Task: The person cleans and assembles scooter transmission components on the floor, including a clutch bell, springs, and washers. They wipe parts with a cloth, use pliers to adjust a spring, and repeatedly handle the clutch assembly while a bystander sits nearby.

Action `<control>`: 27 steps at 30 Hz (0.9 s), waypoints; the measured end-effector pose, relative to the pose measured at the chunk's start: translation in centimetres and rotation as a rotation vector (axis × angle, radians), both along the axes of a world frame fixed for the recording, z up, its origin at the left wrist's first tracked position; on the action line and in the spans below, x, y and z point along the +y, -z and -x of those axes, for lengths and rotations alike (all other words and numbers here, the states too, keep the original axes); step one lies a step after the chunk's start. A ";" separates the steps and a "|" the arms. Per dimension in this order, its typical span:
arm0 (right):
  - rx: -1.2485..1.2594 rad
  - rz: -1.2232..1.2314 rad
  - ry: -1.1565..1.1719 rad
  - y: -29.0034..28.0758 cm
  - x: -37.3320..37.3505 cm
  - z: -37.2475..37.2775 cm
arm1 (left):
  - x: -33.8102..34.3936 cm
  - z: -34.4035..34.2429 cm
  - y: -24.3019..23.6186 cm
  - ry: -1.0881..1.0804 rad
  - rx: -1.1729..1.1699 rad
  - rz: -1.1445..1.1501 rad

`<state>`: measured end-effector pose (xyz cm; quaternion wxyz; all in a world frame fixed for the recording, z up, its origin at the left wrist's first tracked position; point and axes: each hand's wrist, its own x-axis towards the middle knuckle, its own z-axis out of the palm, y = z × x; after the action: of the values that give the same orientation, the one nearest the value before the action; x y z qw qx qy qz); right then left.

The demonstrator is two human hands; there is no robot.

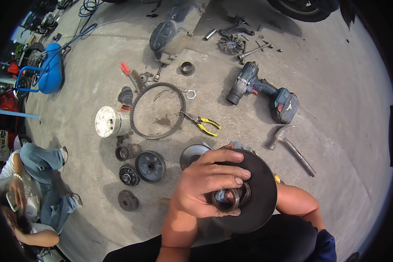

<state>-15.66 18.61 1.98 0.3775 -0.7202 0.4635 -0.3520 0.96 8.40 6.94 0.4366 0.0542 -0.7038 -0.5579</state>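
My left hand [212, 181] is closed, its fingers lying over the face of a large black pulley disc [260, 198] and its thumb curled under. Between fingers and thumb it grips a short metal sleeve [226, 201] near the disc's centre; a bluish-white patch shows inside the sleeve. From the right comes my right forearm, passing behind the disc, which hides my right hand and its fingers. A bit of blue cloth [238, 145] peeks out above the disc's upper rim. Just left of the disc, a shiny round metal plate [193, 155] lies partly behind my left hand.
Around lie a drive belt [133, 120], yellow-handled pliers [205, 125], a white tub [109, 122], a clutch bell [150, 167] and round parts. A cordless impact wrench [262, 89] and hammer [290, 146] are right. A seated person [39, 183] is left, near a blue air tank [51, 70].
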 end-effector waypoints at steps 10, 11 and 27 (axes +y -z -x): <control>-0.049 0.268 0.142 0.9 -0.7 -0.4 | -0.2 -0.7 0.3 0.008 -0.008 0.020; -0.062 0.295 0.149 1.3 -0.9 -0.3 | -0.1 -0.7 0.4 0.001 -0.007 -0.002; -0.027 0.372 0.241 -0.1 -2.6 1.7 | 4.1 1.5 -3.6 -0.364 -0.282 -0.545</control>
<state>-17.38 16.06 2.04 0.1996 -0.7121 0.4683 -0.4835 -0.52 12.50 10.55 0.3968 0.3695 -0.5614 -0.6252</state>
